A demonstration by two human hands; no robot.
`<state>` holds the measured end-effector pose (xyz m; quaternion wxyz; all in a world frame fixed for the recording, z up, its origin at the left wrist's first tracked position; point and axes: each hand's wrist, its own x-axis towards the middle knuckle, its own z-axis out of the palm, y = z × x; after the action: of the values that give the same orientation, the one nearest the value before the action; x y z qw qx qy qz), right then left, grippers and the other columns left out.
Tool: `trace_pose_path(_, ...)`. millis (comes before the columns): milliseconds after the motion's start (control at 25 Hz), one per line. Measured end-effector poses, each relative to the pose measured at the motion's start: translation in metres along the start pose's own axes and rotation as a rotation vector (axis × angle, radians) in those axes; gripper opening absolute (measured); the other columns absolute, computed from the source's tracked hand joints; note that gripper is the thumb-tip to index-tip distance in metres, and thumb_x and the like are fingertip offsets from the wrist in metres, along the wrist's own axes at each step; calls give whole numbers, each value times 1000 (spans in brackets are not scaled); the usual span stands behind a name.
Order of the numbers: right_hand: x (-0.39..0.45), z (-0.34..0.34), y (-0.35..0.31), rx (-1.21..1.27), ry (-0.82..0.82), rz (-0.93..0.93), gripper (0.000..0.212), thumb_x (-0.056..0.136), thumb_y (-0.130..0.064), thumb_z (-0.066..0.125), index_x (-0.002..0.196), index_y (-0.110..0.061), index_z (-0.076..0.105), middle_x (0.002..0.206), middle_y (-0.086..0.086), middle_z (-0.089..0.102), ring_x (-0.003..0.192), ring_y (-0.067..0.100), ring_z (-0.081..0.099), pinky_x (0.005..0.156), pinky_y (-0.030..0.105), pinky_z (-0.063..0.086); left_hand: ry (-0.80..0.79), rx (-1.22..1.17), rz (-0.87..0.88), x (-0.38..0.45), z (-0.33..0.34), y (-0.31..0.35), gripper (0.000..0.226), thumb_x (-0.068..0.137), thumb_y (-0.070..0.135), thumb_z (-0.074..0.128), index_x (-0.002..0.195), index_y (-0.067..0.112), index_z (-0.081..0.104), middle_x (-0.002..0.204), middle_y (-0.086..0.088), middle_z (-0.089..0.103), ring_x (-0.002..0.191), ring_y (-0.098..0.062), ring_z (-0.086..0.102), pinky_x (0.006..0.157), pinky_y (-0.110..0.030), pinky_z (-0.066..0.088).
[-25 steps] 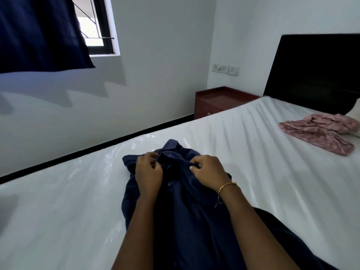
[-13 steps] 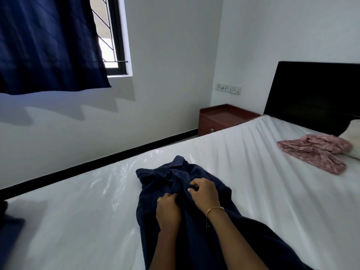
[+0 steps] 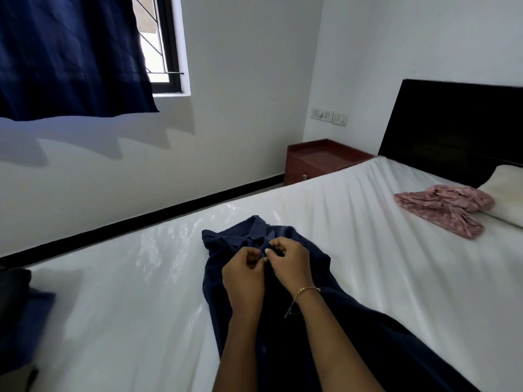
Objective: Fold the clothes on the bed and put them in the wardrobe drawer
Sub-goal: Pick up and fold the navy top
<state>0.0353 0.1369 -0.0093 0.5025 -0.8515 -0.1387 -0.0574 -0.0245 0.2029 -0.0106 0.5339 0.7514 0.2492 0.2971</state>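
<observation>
Navy shirt [image 3: 283, 321] lies spread on the white bed [image 3: 127, 292], its collar end pointing toward the far wall and its body running back under the person's forearms to the lower edge of the view. Both hands meet just below the collar. The left hand [image 3: 243, 281] has its fingers curled in, pinching the dark cloth at the front of the shirt; the right hand [image 3: 291, 261] is curled the same way just beside it, its fingertips nipping the fabric at the same spot — each grip is closed on the shirt, and the two hands all but touch. A thin gold bracelet [image 3: 307, 290] circles the right wrist.

Farther up the bed, well apart from the shirt, a crumpled pink patterned garment [image 3: 441, 207] rests against a white pillow [image 3: 506, 193] near the dark headboard [image 3: 452, 128]. A reddish-brown bedside cabinet [image 3: 317, 159] stands in the corner beside the bed, under a wall socket panel [image 3: 329, 116]. At the left edge lies more dark blue cloth [image 3: 25, 329] — what it is cannot be told. A navy curtain [image 3: 70, 55] hangs over part of the window [image 3: 161, 46] above
</observation>
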Motion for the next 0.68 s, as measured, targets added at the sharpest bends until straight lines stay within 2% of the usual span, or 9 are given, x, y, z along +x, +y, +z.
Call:
trace_pose_path(120, -17, 3, 2, 171, 74, 85, 17, 86, -8, 62, 101, -4, 68, 98, 8, 68, 90, 13, 61, 77, 17, 46, 35, -124, -120, -2, -2, -1, 8, 79, 7, 72, 82, 13, 67, 72, 10, 63, 71, -1, 61, 65, -10, 46)
trace_pose_path(240, -31, 5, 4, 289, 62, 148, 8, 87, -8, 62, 93, -11, 67, 93, 4, 68, 91, 15, 64, 77, 19, 50, 18, -167, -196, -3, -4, -2, 11, 76, 8, 75, 78, 16, 67, 74, 3, 67, 72, -10, 65, 73, -26, 55)
trace_pose_path(400, -34, 1, 3, 384, 27, 144, 11, 87, -8, 63, 86, -19, 65, 87, -2, 67, 84, 8, 63, 72, 14, 50, -40, -205, -246, 0, -10, -2, 15, 75, 7, 75, 72, 19, 66, 74, 1, 69, 73, -13, 67, 75, -31, 57)
trace_pose_path(480, -33, 3, 3, 304, 110, 94, 8, 86, -9, 64, 92, -13, 67, 89, 0, 67, 84, 8, 62, 72, 11, 49, -35, -176, -244, 3, -12, -4, 13, 77, 8, 74, 74, 19, 68, 78, 1, 70, 74, -12, 66, 75, -28, 55)
trace_pose_path(560, -33, 9, 3, 212, 191, -3, 11, 85, -8, 65, 96, -7, 68, 89, 0, 65, 83, 7, 60, 74, 8, 47, -11, -47, -194, 4, -15, -5, 5, 81, 11, 70, 81, 17, 70, 80, 6, 67, 71, -5, 60, 67, -16, 47)
trace_pose_path(640, -33, 16, 3, 134, 193, -104, 12, 84, -4, 65, 95, -3, 69, 88, -1, 62, 81, 6, 58, 74, 4, 44, -11, 72, -139, 4, -18, -6, 4, 84, 13, 66, 84, 16, 69, 76, 9, 61, 66, -1, 54, 58, -7, 36)
trace_pose_path(680, -33, 20, 4, 83, 175, -149, 13, 83, -1, 65, 95, -1, 69, 89, 0, 61, 82, 8, 58, 74, 4, 44, -31, 85, -119, 5, -18, -8, 5, 84, 13, 66, 83, 17, 68, 75, 10, 60, 66, -1, 54, 58, -7, 35)
